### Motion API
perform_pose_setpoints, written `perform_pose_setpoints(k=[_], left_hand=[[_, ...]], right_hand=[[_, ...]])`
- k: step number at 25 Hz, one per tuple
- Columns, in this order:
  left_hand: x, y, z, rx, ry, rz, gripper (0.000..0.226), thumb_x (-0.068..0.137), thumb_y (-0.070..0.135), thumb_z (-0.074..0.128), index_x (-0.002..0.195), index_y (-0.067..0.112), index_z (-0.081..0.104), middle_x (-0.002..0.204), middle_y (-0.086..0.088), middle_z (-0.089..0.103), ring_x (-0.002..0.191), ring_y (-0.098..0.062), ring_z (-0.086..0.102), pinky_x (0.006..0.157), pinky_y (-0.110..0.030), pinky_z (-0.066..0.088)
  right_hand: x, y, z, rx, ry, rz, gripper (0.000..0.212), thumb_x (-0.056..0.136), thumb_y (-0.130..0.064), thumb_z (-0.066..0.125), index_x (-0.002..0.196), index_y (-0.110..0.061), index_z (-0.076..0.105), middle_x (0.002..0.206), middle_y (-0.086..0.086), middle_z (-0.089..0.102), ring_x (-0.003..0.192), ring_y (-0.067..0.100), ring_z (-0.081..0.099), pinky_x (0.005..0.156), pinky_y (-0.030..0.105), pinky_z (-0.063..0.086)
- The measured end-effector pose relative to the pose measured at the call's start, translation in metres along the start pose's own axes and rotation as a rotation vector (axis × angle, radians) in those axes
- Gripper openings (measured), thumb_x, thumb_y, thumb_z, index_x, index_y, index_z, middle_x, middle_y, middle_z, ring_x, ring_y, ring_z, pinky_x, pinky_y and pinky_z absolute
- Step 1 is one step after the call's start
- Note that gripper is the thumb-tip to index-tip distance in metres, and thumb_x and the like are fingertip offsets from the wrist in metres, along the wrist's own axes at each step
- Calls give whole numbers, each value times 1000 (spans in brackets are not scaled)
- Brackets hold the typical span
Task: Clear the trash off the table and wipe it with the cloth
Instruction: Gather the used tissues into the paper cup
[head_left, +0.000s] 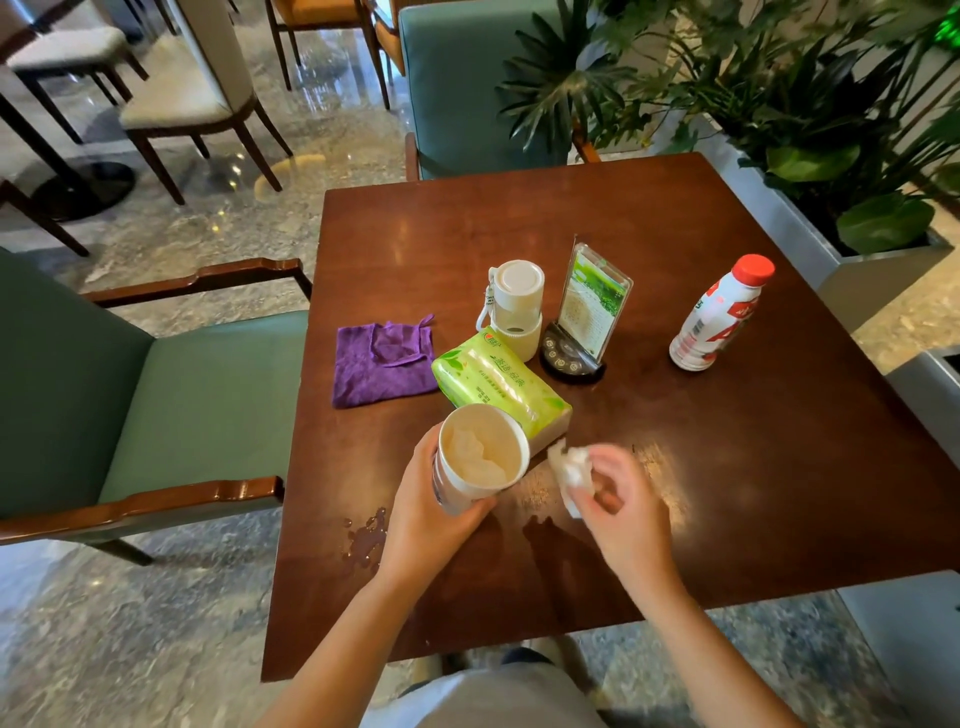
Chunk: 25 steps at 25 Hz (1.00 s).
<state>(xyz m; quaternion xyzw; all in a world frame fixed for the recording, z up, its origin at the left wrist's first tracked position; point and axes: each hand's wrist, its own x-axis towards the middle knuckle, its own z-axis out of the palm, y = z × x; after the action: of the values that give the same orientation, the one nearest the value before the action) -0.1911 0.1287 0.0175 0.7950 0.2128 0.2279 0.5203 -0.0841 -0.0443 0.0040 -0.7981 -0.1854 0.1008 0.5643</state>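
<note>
Paper cup (480, 457): crumpled tissue inside; left hand (426, 525) fingers clamped round it. Right hand (623, 504): fingers pinching tissue wad (571, 470) beside the rim.

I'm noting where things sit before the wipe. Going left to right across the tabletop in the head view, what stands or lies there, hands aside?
Purple cloth → green tissue pack → menu stand → red-capped bottle. The white tumbler overlaps the tissue pack, so I leave it out.
</note>
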Motion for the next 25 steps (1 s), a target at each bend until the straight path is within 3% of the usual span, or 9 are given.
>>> perform_pose_setpoints(k=[2,5,7,9,12,16,19,22,25], left_hand=[[1,2,2,0,7,7,81,67,16,85,126,45,37,126,34,45,120,0,47,95,-17,42],[1,7,5,-39,16,46,81,68,13,84,125,48,39,127,26,50,118,-6,51,96,-27,45],[1,12,3,-63,14,52,79,69,12,83,123,51,40,126,23,53,116,-6,54,94,-24,46],[1,17,-2,-68,21,45,75,71,11,81,121,50,41,124,27,53,113,-3,55,90,-19,47],[-2,18,-11,-82,41,40,71,68,10,81,119,42,43,120,33,53,109,3,55,84,-8,43],[-10,7,-21,-63,38,30,75,70,8,82,122,47,45,123,27,54,113,-3,55,89,-15,45],[-14,-3,-32,-47,103,5,84,67,5,83,122,53,42,125,27,52,115,-3,53,92,-15,43],[-19,-17,-51,-30,213,-67,83,65,15,84,123,53,39,125,31,49,118,1,49,94,-18,43],[-28,-33,-68,5,301,-147,83,63,23,83,125,52,35,125,35,45,121,1,45,98,-29,44]], right_hand=[[13,-47,0,88,108,-214,29,74,-8,75,96,-17,61,100,-3,64,94,9,62,77,15,50],[21,-79,21,-143,115,-521,17,74,-13,72,88,-7,65,98,8,56,92,16,56,80,22,48],[20,-80,35,-215,-6,-577,15,81,-19,63,91,-8,67,99,10,58,94,16,56,83,30,49],[14,-71,42,-333,-142,-656,27,91,-31,51,99,-11,68,105,6,63,102,16,57,94,38,45],[7,-64,40,-578,-294,-743,47,96,-45,30,112,-17,63,114,-2,65,116,16,52,111,51,20],[9,-63,50,-718,-460,-714,55,95,-53,19,99,-23,64,98,-8,67,107,16,54,113,57,6],[13,-59,59,-515,-364,-749,51,96,-46,25,103,-18,66,105,-2,68,108,16,55,111,51,19],[19,-42,65,-310,-167,-677,36,94,-33,41,102,-11,69,104,4,68,102,17,59,95,42,43],[23,-3,83,-483,-180,-551,26,83,-21,61,106,-12,68,107,7,65,103,19,55,83,41,53]])
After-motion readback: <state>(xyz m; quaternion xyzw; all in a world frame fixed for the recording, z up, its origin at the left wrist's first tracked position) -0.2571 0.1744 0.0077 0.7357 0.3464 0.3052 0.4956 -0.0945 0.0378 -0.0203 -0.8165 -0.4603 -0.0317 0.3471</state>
